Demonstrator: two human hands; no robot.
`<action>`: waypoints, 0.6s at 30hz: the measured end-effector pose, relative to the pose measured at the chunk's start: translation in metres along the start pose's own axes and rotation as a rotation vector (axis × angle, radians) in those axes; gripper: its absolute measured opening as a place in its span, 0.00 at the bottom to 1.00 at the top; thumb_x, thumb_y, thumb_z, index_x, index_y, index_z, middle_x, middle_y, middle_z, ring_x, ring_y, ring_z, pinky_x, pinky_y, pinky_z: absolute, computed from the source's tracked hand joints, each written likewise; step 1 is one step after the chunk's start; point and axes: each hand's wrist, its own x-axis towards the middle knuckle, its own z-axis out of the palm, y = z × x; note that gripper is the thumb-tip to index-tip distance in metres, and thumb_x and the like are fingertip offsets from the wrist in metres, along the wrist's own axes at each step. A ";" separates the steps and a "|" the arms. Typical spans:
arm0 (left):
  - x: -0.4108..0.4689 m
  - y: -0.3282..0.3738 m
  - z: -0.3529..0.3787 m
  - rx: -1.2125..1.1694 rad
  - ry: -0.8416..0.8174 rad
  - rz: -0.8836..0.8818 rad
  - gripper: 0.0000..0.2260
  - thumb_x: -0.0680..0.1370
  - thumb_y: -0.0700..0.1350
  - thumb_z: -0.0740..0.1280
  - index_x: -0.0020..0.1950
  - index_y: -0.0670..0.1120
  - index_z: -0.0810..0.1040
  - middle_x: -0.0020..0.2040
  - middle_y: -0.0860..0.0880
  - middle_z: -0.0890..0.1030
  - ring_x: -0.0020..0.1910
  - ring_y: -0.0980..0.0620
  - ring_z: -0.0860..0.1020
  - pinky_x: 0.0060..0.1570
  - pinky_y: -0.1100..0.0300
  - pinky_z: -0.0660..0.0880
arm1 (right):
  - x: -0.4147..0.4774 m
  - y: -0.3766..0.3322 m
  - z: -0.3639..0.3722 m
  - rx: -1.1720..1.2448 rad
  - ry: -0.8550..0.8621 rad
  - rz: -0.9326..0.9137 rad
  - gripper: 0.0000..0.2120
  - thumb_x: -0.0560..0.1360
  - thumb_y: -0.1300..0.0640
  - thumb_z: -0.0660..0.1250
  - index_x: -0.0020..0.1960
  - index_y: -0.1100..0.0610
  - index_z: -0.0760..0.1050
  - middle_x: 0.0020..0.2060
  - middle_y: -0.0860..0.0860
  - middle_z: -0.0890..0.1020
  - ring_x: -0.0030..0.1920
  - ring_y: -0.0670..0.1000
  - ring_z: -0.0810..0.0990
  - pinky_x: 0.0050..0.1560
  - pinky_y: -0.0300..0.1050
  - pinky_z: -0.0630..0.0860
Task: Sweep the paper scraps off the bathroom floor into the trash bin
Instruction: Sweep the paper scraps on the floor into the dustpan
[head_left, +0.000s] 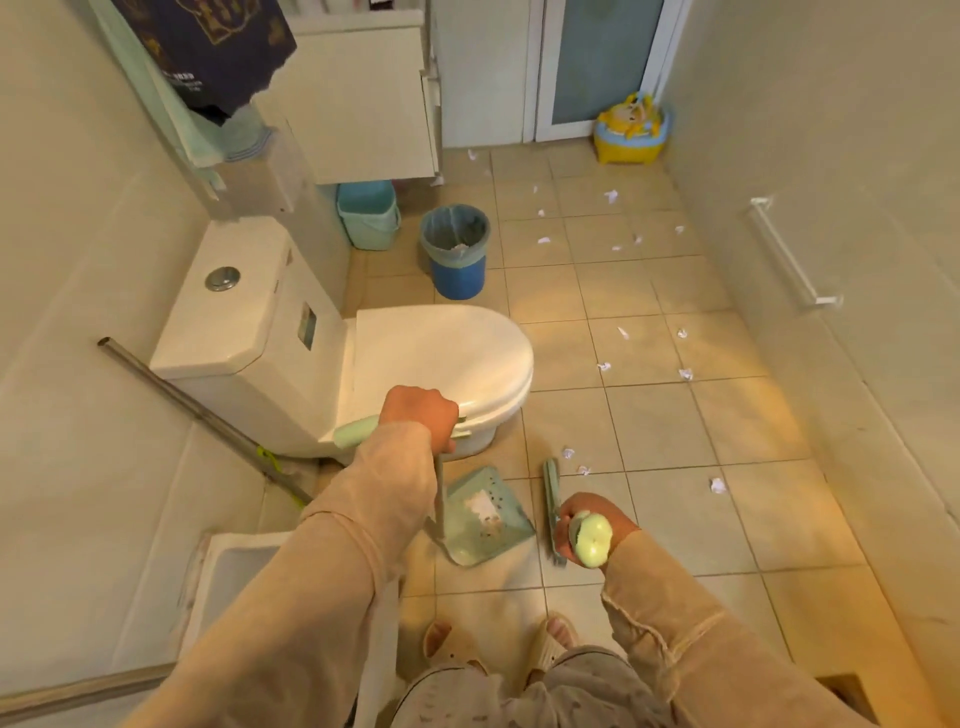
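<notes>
— So, where do we stand?
— Our left hand (418, 415) grips the handle of the dustpan (485, 525), which sits on the tiles (670, 421). Our right hand (592, 522) is curled round the broom (550, 493), just beside the pan at three o'clock.
— And the paper scraps (718, 486)?
— Scattered from twelve to two o'clock (a white patch shows in the pan). The trash bin (457, 254) stands at twelve, past the toilet (441, 353).

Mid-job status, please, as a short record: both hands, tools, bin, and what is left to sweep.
left hand: grips dustpan handle
right hand: grips broom handle top
dustpan: down on floor beside toilet, some paper in it
broom: head low, right of dustpan
bin: blue, lined, beyond toilet
scraps: many unswept, nearest just past broom, others toward door
</notes>
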 end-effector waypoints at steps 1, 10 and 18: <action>0.003 0.008 0.003 -0.021 0.001 0.009 0.17 0.78 0.55 0.61 0.59 0.46 0.77 0.58 0.46 0.80 0.56 0.45 0.79 0.43 0.58 0.68 | 0.003 0.003 -0.005 0.038 0.025 -0.006 0.19 0.80 0.69 0.48 0.32 0.59 0.61 0.25 0.57 0.70 0.07 0.44 0.67 0.10 0.29 0.63; 0.014 0.104 0.010 -0.126 0.023 0.049 0.14 0.80 0.49 0.60 0.61 0.46 0.77 0.60 0.46 0.80 0.61 0.46 0.78 0.55 0.57 0.74 | 0.034 0.012 -0.062 -0.018 0.244 -0.031 0.12 0.76 0.71 0.52 0.35 0.62 0.63 0.22 0.57 0.69 0.15 0.49 0.70 0.19 0.34 0.65; 0.021 0.125 0.009 -0.156 0.049 0.047 0.13 0.81 0.45 0.57 0.60 0.45 0.77 0.59 0.46 0.80 0.59 0.46 0.78 0.53 0.57 0.74 | 0.051 0.020 -0.091 -0.407 0.253 0.008 0.18 0.77 0.68 0.56 0.66 0.70 0.62 0.34 0.56 0.68 0.31 0.51 0.66 0.29 0.42 0.65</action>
